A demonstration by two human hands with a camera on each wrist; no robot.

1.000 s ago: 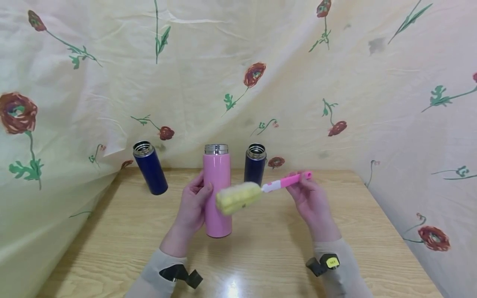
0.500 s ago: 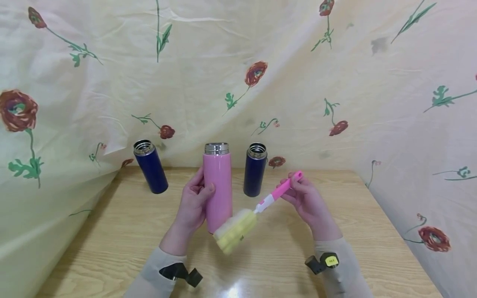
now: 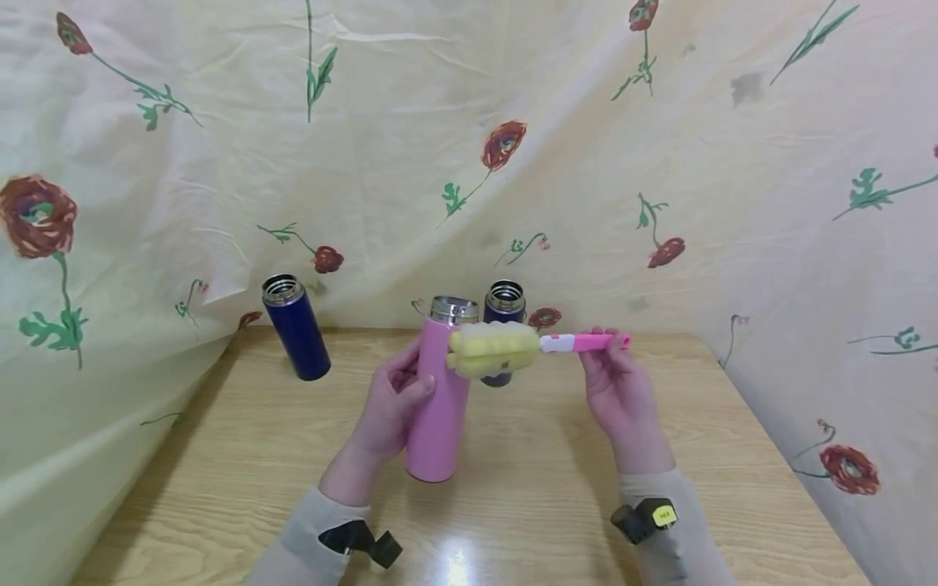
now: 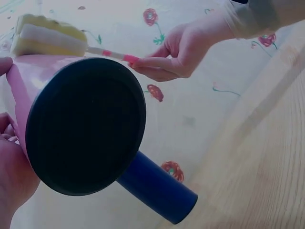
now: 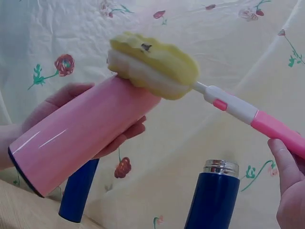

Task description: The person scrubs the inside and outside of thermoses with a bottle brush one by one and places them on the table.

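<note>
Left hand [image 3: 393, 411]: you grip the pink bottle [image 3: 438, 423] round its body, fingers and thumb clamped on it, with your thumb on the side nearest you

Pink bottle: it is held up over the wooden table [image 3: 557, 505], its steel neck [image 3: 453, 309] leaning to your right in the head view; the left wrist view shows its dark base [image 4: 86, 126] whole

Right hand [image 3: 623, 399]: your thumb and fingers are together on the pink end of the handle [image 3: 584, 342], pinching it, to the right of the bottle

Sponge brush [image 3: 494, 350]: it lies nearly level in the head view, its yellow and white head across the upper part of the pink bottle, just below the steel neck; the head meets the bottle's side in all three views and appears to touch it

Left blue bottle [image 3: 296, 330]: it stands on the table to the left of your left hand, well apart from it, its steel mouth uncovered

Right blue bottle [image 3: 504, 309]: it stands behind the brush, its steel mouth uncovered and its middle hidden by the sponge in the head view

Backdrop [image 3: 396, 163]: cream cloth with red flowers and green stems hangs behind the table

Sleeves [image 3: 304, 529]: both are light grey, each with a black wrist strap [image 3: 343, 536] over it; a yellow patch [image 3: 664, 515] shows at your right wrist
</note>
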